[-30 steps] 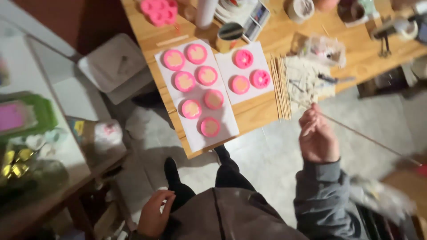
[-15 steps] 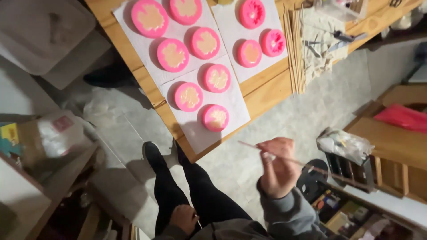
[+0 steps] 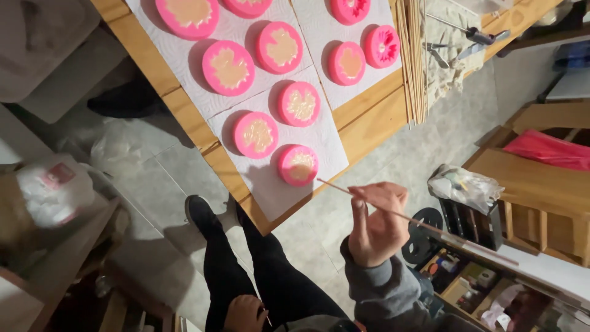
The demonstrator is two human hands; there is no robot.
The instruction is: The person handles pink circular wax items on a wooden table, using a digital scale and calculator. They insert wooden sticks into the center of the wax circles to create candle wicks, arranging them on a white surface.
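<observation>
My right hand point(image 3: 376, 222) pinches a long thin wooden stick point(image 3: 335, 186) between thumb and fingers. The stick's near tip points at the nearest pink round mould point(image 3: 297, 165), which sits on white paper point(image 3: 270, 190) at the corner of a wooden table point(image 3: 362, 132). Several more pink moulds filled with pale tan material point(image 3: 228, 67) lie in rows on the paper. My left hand point(image 3: 244, 312) rests low against my dark trouser leg, its fingers curled; a thin pale sliver shows beside it.
A bundle of wooden sticks point(image 3: 410, 61) lies along the table's right side, next to a cloth with metal tools point(image 3: 453, 44). A wooden shelf unit with a red item point(image 3: 544, 149) stands right. A plastic bag point(image 3: 464, 186) and white bags point(image 3: 52, 184) sit on the floor.
The view has dropped and closed in on the table corner. My right hand with the stick has risen toward the nearest pink mould. My left hand stays low at my leg.
</observation>
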